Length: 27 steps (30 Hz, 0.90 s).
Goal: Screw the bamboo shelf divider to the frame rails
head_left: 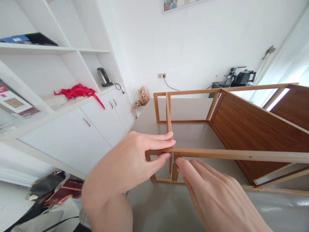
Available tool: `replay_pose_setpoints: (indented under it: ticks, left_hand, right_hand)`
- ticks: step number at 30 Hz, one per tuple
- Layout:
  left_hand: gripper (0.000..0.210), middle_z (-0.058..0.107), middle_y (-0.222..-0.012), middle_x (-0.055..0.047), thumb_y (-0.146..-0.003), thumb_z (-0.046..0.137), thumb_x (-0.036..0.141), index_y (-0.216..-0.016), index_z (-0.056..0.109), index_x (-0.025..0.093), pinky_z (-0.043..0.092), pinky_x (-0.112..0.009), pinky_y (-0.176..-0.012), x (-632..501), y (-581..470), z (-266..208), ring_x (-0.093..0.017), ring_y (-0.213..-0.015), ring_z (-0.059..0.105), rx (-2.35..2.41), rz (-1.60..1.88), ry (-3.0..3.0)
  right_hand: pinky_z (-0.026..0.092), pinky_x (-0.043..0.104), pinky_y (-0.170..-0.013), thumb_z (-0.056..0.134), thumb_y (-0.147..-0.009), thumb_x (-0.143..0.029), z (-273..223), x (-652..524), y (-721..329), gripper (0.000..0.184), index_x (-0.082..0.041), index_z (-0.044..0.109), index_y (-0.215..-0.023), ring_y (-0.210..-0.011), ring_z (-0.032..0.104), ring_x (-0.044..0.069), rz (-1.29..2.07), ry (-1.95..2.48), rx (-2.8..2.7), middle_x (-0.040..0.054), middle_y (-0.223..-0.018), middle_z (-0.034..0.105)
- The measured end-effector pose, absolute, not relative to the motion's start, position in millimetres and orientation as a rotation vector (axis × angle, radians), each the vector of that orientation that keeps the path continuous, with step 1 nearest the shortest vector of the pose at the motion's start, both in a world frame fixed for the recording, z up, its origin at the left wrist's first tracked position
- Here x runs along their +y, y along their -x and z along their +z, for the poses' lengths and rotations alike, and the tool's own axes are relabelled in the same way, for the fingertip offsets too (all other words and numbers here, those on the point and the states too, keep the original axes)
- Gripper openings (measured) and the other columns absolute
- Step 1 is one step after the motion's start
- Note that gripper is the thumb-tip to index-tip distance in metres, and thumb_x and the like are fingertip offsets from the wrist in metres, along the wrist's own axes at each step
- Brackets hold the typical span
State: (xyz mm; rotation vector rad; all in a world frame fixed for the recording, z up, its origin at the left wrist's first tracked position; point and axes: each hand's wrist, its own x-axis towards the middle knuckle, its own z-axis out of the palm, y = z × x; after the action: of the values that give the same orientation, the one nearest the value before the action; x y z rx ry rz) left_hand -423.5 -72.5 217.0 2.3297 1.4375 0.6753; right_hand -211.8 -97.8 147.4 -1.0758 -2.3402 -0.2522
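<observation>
The left hand pinches the wooden frame's near bar between its fingers. The right hand's fingers hold a bent metal key at that bar. The frame sits near the gray surface's left edge.

Across the lower centre of the frame, we see a glossy grey surface bearing a brown wooden rack that stretches right.
</observation>
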Motion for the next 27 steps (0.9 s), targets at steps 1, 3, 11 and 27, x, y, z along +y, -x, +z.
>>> replay_pose_setpoints:
  ticks: [1, 3, 11, 27]
  left_hand:
    - [0.039, 0.062, -0.134, 0.015, -0.090, 0.061, 0.030, -0.126, 0.067, 0.043, 0.061, -0.026, -0.092, -72.4, 423.3, 216.9, -0.021, -0.118, 0.066, 1.438, 0.676, -2.331]
    - [0.038, 0.062, -0.133, 0.015, -0.090, 0.061, 0.030, -0.126, 0.067, 0.042, 0.061, -0.025, -0.090, -72.7, 423.2, 216.7, -0.020, -0.118, 0.066, 1.438, 0.672, -2.333]
    - [0.036, 0.061, -0.133, 0.017, -0.090, 0.061, 0.031, -0.123, 0.068, 0.043, 0.060, -0.022, -0.091, -73.7, 424.5, 216.4, -0.018, -0.118, 0.066, 1.442, 0.661, -2.340]
    - [0.038, 0.063, -0.132, 0.013, -0.090, 0.062, 0.030, -0.125, 0.068, 0.043, 0.062, -0.027, -0.089, -73.2, 422.9, 216.7, -0.022, -0.116, 0.067, 1.440, 0.682, -2.322]
  right_hand:
    - [0.025, 0.026, -0.046, 0.035, -0.078, -0.002, 148.3, -98.4, 210.6, 0.034, -0.023, 0.049, -0.101, -0.054, 0.050, 0.013, -0.283, 1.084, -2.329, -0.0035, -0.069, 0.049]
    - [0.024, 0.027, -0.046, 0.035, -0.082, -0.004, 149.7, -99.1, 209.0, 0.035, -0.024, 0.051, -0.105, -0.052, 0.048, 0.013, -0.324, 1.101, -2.305, -0.0040, -0.068, 0.048]
    - [0.024, 0.028, -0.047, 0.035, -0.087, -0.006, 149.8, -97.6, 208.4, 0.035, -0.025, 0.054, -0.109, -0.049, 0.043, 0.011, -0.327, 1.087, -2.307, -0.0047, -0.067, 0.047]
    - [0.023, 0.024, -0.047, 0.036, -0.088, -0.009, 155.8, -102.7, 206.7, 0.032, -0.024, 0.057, -0.107, -0.047, 0.035, 0.008, -0.442, 1.150, -2.256, -0.0035, -0.069, 0.046]
